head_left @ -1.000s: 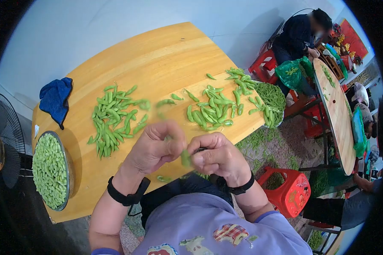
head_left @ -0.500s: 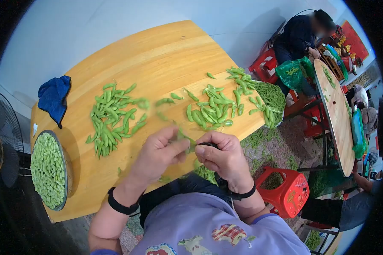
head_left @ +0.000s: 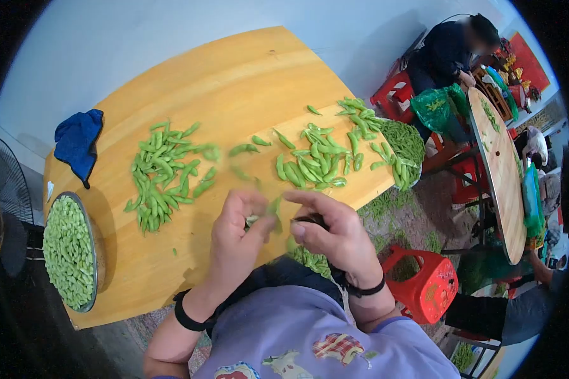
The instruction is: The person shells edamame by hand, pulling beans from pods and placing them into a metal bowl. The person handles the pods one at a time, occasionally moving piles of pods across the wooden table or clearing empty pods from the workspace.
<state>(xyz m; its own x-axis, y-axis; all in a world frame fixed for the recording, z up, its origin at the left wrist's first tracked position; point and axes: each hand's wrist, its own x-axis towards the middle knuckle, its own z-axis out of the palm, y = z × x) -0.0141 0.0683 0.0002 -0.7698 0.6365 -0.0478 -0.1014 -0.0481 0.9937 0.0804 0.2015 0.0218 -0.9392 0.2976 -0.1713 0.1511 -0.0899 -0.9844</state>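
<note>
My left hand (head_left: 237, 224), closed with a pinch, holds a blurred green soybean pod (head_left: 275, 210) above the table's near edge. A pale bit shows between its fingers, too small to name. Facing it, my right hand (head_left: 338, 237) is curled around a small dark object (head_left: 312, 219), its kind mostly hidden by the fingers. The right index finger reaches out toward the pod. Beyond my hands, one heap of green pods (head_left: 161, 174) lies on the left of the wooden table (head_left: 234, 76), and another heap (head_left: 316, 161) on the right.
A metal bowl (head_left: 95, 265) full of light green beans stands at the left, near a blue cloth (head_left: 78, 146) and a fan (head_left: 9, 183). Right of me are a red stool (head_left: 433, 287), a container of green pods (head_left: 403, 148), and a person (head_left: 439, 57) at a round table (head_left: 496, 189).
My right index finger has lifted and stretched out from its earlier pinch. My left hand has turned slightly, the pod now more upright. The view has shifted a little.
</note>
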